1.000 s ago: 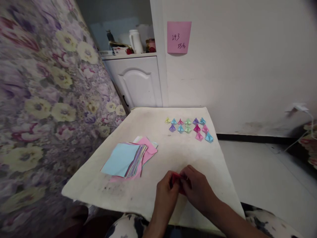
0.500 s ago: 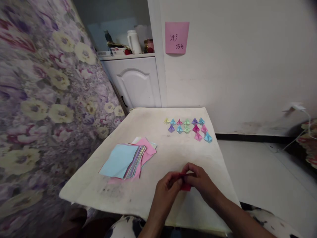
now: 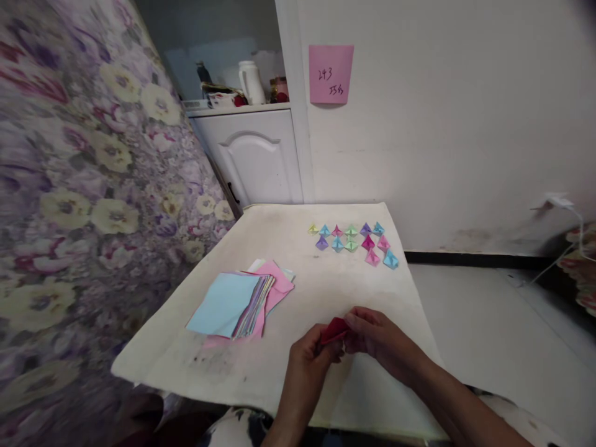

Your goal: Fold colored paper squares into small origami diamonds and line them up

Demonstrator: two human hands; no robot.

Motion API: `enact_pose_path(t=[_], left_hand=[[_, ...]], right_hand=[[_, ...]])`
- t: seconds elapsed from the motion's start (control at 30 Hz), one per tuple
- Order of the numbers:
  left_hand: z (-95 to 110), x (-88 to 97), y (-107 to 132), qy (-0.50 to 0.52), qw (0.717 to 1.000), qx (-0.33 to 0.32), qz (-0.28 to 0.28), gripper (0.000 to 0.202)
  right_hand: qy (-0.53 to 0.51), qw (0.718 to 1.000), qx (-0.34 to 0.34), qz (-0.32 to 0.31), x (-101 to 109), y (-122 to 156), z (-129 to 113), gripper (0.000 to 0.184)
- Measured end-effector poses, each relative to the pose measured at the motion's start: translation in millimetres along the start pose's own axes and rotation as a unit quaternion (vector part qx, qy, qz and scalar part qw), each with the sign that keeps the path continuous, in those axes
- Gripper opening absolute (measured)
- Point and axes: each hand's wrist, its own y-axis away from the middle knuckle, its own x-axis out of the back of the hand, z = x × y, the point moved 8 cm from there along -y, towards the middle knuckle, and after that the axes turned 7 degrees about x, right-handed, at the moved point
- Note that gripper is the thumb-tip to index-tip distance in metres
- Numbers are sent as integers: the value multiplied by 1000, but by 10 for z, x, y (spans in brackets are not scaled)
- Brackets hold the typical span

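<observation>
A small folded piece of red paper (image 3: 334, 329) is held between both hands above the near part of the table. My left hand (image 3: 311, 352) pinches its left side, thumb towards me. My right hand (image 3: 370, 332) is closed on its right edge, with thumb and fingers together; some fingertips are hidden behind the paper. To the left lies a stack of coloured paper sheets (image 3: 226, 304), pale blue on top, with pink sheets (image 3: 278, 282) fanned out beside it. Several small folded paper pieces, among them a blue one (image 3: 390, 259) and a magenta one (image 3: 367, 242), stand in rows at the far right.
A cream cloth covers the table (image 3: 298, 242). Behind it are a white cabinet (image 3: 258, 155) and a wall with a pink note (image 3: 331, 74). A white jug (image 3: 252, 82) stands on the shelf. Floral fabric (image 3: 112, 186) hangs along the left.
The red paper has been turned and raised slightly, so a pointed upper edge shows now. Both hands have shifted their fingers around it. The sheets and folded pieces stay in place.
</observation>
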Motion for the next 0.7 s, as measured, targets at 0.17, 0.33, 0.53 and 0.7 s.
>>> enact_pose_path(t=[0.17, 0.33, 0.53, 0.7], left_hand=[[-20, 46, -22, 1, 1000, 4, 10, 13], [-55, 17, -38, 20, 999, 26, 2, 17], [-122, -16, -49, 59, 997, 47, -5, 23], [-226, 1, -64, 87, 994, 71, 3, 25]], right_hand=[[109, 994, 11, -7, 24, 20, -61, 27], [206, 977, 43, 26, 78, -27, -66, 12], [210, 975, 65, 41, 55, -52, -34, 8], [188, 980, 52, 35, 32, -41, -32, 14]])
